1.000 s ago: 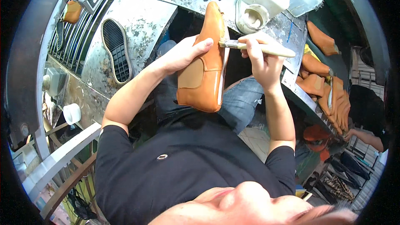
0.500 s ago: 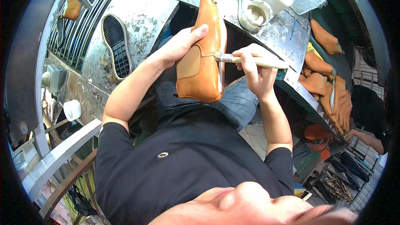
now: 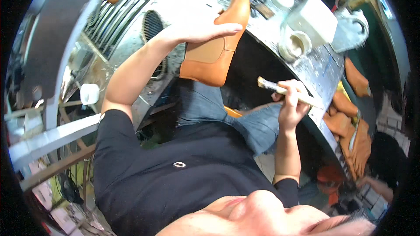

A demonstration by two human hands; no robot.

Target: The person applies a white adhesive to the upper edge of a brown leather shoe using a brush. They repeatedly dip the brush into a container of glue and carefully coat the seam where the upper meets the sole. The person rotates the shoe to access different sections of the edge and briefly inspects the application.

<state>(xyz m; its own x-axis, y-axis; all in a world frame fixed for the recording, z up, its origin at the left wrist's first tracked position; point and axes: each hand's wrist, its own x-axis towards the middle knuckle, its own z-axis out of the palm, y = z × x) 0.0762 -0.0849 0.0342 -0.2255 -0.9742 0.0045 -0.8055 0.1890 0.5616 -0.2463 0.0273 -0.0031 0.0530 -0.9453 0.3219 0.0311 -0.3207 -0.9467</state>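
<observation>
A tan leather ankle boot (image 3: 214,67) with a beige side panel is tilted above my lap, its toe pointing away from me. My left hand (image 3: 201,32) grips it around the upper, thumb across the front of the shaft. To the right and apart from the boot, my right hand (image 3: 293,105) holds a paintbrush (image 3: 267,84) by its pale handle, bristles facing left. A dark ridged shoe sole (image 3: 152,26) lies on the bench left of the boot, partly covered by my left forearm.
On the stained metal bench stand an open pot (image 3: 297,46) of pale paste, a white plastic box (image 3: 314,19) and a translucent jug (image 3: 353,30). Several tan boot uppers (image 3: 345,105) are heaped at the right. Another person's arm (image 3: 378,188) shows beyond them. Metal bars (image 3: 127,13) run at the upper left.
The brush has come off the boot's edge and moved right and nearer. My left hand has carried the boot farther away and turned it, so the side along its sole edge no longer shows.
</observation>
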